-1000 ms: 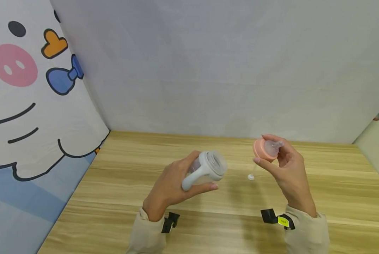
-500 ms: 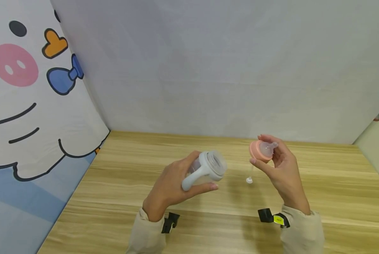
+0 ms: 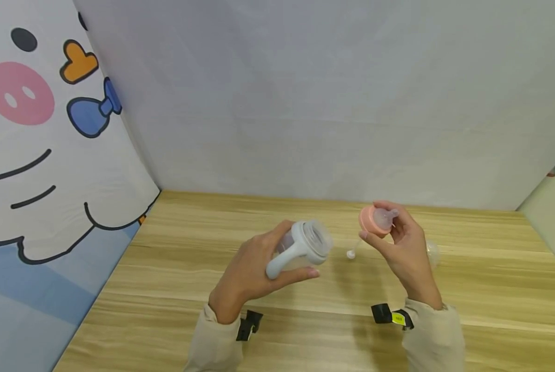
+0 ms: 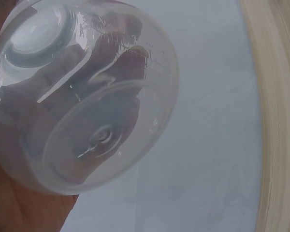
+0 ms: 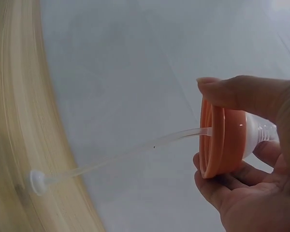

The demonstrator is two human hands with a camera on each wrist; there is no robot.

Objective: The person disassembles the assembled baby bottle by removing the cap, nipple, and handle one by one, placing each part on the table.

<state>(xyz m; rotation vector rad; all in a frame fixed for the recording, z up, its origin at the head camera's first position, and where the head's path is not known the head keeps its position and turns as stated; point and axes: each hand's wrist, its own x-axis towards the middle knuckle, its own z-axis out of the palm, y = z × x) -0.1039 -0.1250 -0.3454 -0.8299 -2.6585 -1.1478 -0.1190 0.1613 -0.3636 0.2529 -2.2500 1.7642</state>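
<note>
My left hand (image 3: 251, 263) grips a clear baby bottle (image 4: 111, 145), tilted with its uncovered mouth toward the right. A pale grey handle (image 3: 284, 262) runs down from the bottle's neck. To the right, my right hand (image 3: 409, 248) holds a pink bottle collar (image 3: 369, 221) by its edge, between thumb and fingers. A clear teat (image 3: 384, 218) points right out of this collar. From its underside a thin clear straw (image 5: 145, 146) reaches out to a small white weight (image 5: 37, 182). Collar and bottle are apart, both held above the table.
Behind my right wrist, a clear rounded piece (image 3: 433, 253) stands on the wood-grain table (image 3: 189, 222), partly hidden. A pale grey wall (image 3: 328, 103) rises at the table's back edge. On the left hangs a cartoon-printed cloth (image 3: 49, 196).
My right hand has moved left toward the bottle with the collar, and the dangling straw weight shifted left too. The clear rounded piece now shows behind the wrist. My left hand stays in place.
</note>
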